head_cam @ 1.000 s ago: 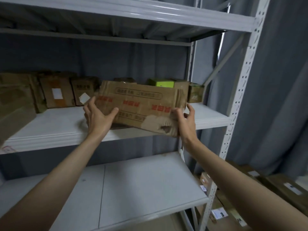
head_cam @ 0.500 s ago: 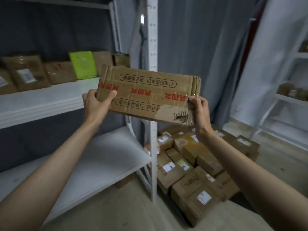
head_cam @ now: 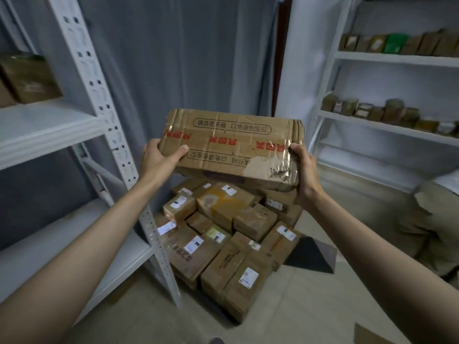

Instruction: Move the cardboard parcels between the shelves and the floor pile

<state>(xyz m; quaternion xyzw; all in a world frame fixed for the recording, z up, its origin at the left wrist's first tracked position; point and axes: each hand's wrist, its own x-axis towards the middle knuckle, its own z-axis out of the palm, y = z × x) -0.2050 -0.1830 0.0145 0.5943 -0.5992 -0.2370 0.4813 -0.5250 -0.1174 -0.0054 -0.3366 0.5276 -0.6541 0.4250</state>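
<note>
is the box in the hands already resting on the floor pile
No, the cardboard box is held in the air by the left hand and right hand, above the floor pile.

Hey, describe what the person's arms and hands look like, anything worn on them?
Both forearms are bare right to the frame edge, with no sleeves in view. The left hand and right hand wear no gloves, and no watch, ring or wristband shows. Nails look short and plain.

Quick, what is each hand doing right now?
Left hand: grips the left end of the parcel, thumb on its front.
Right hand: grips the parcel's right end, above the floor pile.
</note>
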